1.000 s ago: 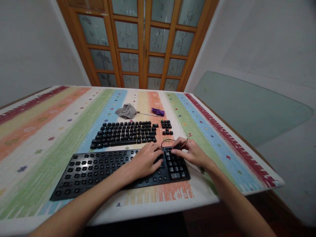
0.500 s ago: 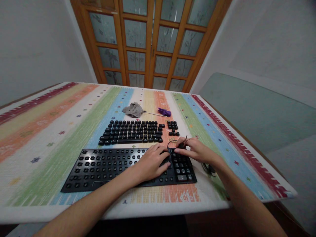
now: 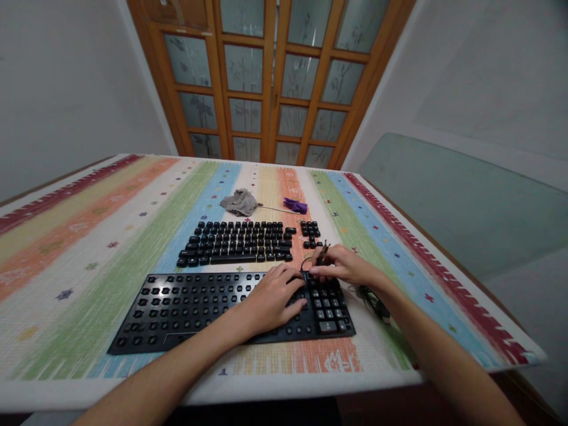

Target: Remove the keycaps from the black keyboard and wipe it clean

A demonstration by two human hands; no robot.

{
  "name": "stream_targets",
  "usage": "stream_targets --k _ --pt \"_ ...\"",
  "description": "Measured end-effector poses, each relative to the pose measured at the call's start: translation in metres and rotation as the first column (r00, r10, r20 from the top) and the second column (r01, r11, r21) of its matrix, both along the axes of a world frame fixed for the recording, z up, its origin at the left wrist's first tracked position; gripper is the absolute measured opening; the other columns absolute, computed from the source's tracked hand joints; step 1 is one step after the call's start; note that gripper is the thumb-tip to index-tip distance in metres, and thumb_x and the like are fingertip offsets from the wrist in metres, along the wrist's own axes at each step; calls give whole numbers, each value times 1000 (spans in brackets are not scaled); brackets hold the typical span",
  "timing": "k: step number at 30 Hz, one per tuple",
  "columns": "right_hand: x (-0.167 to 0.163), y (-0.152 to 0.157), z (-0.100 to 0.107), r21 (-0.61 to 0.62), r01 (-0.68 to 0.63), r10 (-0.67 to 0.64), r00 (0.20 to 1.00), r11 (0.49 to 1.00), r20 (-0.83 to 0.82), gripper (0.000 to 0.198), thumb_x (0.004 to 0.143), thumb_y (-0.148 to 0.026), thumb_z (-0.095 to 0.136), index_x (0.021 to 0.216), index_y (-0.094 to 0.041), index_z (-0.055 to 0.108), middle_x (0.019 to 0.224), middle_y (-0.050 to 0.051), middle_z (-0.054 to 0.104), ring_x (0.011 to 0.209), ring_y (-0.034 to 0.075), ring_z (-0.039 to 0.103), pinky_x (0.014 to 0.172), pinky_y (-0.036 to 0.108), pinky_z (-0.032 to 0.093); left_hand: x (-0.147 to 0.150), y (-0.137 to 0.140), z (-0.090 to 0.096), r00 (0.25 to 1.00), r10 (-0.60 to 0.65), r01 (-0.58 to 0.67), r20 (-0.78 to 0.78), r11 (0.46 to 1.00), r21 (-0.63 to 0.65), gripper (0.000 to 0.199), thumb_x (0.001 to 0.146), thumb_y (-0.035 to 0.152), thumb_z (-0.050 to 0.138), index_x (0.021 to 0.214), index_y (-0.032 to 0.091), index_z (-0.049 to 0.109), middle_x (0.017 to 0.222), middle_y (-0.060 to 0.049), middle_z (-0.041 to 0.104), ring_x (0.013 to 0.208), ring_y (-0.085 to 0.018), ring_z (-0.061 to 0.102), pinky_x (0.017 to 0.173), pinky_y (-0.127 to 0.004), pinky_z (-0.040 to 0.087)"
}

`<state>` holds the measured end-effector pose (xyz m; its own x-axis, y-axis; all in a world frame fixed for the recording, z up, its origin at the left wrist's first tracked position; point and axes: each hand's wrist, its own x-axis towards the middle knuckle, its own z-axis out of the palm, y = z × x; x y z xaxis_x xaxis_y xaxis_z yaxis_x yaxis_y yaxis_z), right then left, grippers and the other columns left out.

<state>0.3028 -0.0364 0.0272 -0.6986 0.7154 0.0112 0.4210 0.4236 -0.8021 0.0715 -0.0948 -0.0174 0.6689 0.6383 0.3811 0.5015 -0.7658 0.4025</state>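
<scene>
A black keyboard lies near the table's front edge. Bare switch posts cover most of it, while keycaps sit on its number pad at the right. My left hand rests on the keyboard just left of the number pad, thumb and fingers apart. At the pad's top edge, my right hand pinches a small slim tool. Its thin brownish prongs stick up past my fingers; its lower part is hidden. Loose black keycaps lie in keyboard order behind the keyboard, with another group to their right.
Behind the keycaps lie a grey cloth, a thin rod and a purple cloth-like item. A dark cable is bundled under my right forearm. The striped tablecloth covers the table; a pale green panel stands at the right.
My right hand has shifted slightly, and the tool's prongs now stand more upright. My left hand stays on the keyboard. The whole view has tilted up a little.
</scene>
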Motion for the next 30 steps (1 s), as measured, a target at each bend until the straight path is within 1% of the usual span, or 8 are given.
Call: stream_targets --k 4,9,14,21,25,28,30 --pt "-3 0 -3 -72 25 -29 998 997 -61 29 88 -47 65 88 -18 67 59 -2 66 52 14 64 49 23 49 0 0 -1 1000 -3 3 9 1000 5 22 93 28 60 113 19 62 117 -9 63 115 -27 54 103 -47 47" --pt "-3 -1 -7 -62 66 -71 994 996 -77 31 87 -49 66 89 -18 67 60 -2 66 50 14 63 48 23 49 0 0 1 1000 -4 4 -4 1000 9 22 93 28 60 113 18 63 117 -9 63 114 -27 54 103 -46 47" --pt "-4 -2 -9 -102 80 -89 992 992 -85 32 87 -51 66 86 -20 63 61 -2 66 51 14 63 48 23 50 0 1 3 999 -10 10 -34 1000 19 22 94 29 59 112 18 63 118 -9 63 115 -27 54 103 -47 48" --pt "-8 0 -7 -92 153 -161 982 984 -97 41 84 -59 65 77 -19 61 54 -3 62 44 12 57 43 22 45 0 2 6 999 -23 25 -37 999 37 23 92 28 61 112 19 64 118 -11 63 116 -28 55 103 -48 48" --pt "-7 -4 -7 -87 174 -183 975 981 -122 41 82 -59 67 78 -19 59 56 -3 63 46 12 58 44 23 46 0 1 6 998 -16 21 -69 998 59 21 93 28 59 111 18 64 118 -11 63 116 -29 56 103 -49 48" --pt "-3 -8 -7 -84 199 -212 960 976 -184 40 82 -58 68 82 -19 58 61 -2 66 49 13 60 46 23 47 0 1 5 998 -17 19 -66 999 38 23 93 28 60 113 17 63 117 -11 63 114 -28 55 103 -48 47" --pt "0 -10 -8 -81 214 -227 946 973 -232 39 84 -57 67 83 -19 58 63 -1 67 50 12 60 47 23 47 1 1 5 999 1 -1 -33 1000 9 24 92 28 61 114 17 61 117 -10 63 113 -27 56 102 -46 47"
